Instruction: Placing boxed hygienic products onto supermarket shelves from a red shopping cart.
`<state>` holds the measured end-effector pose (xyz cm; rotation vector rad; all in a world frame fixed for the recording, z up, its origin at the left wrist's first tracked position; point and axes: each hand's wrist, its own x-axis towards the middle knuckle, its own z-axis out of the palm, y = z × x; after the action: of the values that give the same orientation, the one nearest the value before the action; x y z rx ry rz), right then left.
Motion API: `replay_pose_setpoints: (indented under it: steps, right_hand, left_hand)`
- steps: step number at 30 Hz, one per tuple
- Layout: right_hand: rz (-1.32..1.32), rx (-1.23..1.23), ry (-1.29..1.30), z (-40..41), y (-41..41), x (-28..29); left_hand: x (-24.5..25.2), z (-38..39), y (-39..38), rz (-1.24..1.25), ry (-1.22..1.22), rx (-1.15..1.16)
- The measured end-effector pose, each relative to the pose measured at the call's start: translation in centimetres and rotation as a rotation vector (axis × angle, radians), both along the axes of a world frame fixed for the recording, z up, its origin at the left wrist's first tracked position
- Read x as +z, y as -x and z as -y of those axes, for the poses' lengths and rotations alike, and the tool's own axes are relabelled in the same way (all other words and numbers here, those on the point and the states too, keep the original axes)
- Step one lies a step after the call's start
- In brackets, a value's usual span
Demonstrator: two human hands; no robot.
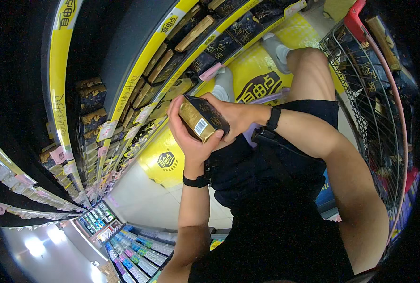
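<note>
A black and gold soft package [203, 118] with a white barcode sticker is held between both my hands in front of my lap. My left hand [192, 146] wraps its near end and side, with the thumb over the lower corner. Against the black face, which bears gold writing, presses my right hand [233, 115]. Both wrists wear black bands. Beyond the package, the lower shelf [210, 40] carries rows of similar black and gold packages.
Yellow shelf edges with pink price tags [210, 72] run along the left. To the right stands a wire shopping cart [380, 116] with a red handle, loaded with similar packages. A yellow printed mat [165, 159] lies on the tiled floor [149, 200] by my feet.
</note>
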<state>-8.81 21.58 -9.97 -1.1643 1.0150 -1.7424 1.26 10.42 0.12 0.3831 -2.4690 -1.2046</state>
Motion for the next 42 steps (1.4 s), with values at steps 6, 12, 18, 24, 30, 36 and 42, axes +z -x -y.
replay_pose_setpoints:
  steps: [6, 12, 18, 24, 30, 36, 42]
  right_hand:
    - [0.013, 0.013, -0.042, -0.2, -0.2, -0.5]
    - [0.024, 0.008, -0.063, -0.1, -0.3, -0.5]
    - [0.032, 0.027, -0.082, -0.2, -0.4, -0.5]
    - [0.073, 0.001, -0.077, -0.2, -0.7, -0.7]
    - [0.117, 0.041, -0.120, -1.1, 0.1, 0.7]
    - [0.032, 0.045, -0.100, -1.2, 0.6, 0.6]
    - [-0.074, -0.023, -0.067, -0.4, -0.5, -1.2]
  left_hand:
    - [-0.2, -0.1, 0.4, -0.009, -0.018, 0.043]
    - [0.3, 0.1, 1.1, 0.009, -0.013, 0.024]
    - [0.0, 0.2, 0.8, -0.002, -0.020, 0.021]
    - [-0.1, 0.2, 0.9, 0.006, -0.089, 0.001]
    - [0.1, -0.2, 1.4, -0.014, -0.215, -0.034]
    - [-0.5, -0.9, 1.0, -0.039, -0.227, -0.002]
    - [-1.5, -0.4, 0.4, -0.104, -0.233, 0.037]
